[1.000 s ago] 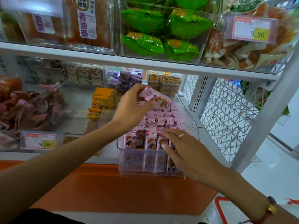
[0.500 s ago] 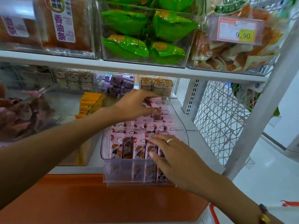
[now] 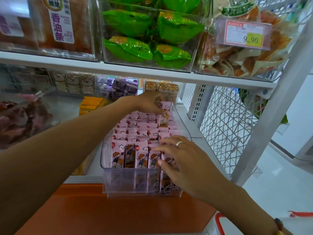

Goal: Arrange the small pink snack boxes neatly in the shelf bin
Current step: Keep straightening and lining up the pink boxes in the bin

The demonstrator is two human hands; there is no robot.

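The small pink snack boxes (image 3: pixel 135 133) stand upright in close rows inside the clear shelf bin (image 3: pixel 128 182), which sits on the lower shelf (image 3: pixel 194 131) with its front end pushed out over the orange ledge (image 3: pixel 101 211). The left hand (image 3: pixel 149 102) reaches to the back of the bin and pinches one pink box (image 3: pixel 165 112) with curled fingers; this box stands higher than its neighbours and leans a little, so I judge it is not yet seated in its row. The right hand (image 3: pixel 183 160) lies with relaxed, nearly straight fingers on the front boxes at the right side of the bin and holds nothing. The first risk is at the back: the rows are tight, and if the left hand pushes the box down without finding a free slot, it may bend the box or tip the boxes beside it. The second risk is the bin itself, because it overhangs the ledge; a strong downward press from the right hand near the front could tilt it forward and let the boxes slide or spill. Also the left forearm crosses low over the middle rows, and it could brush their tops and disturb them when it is drawn back.
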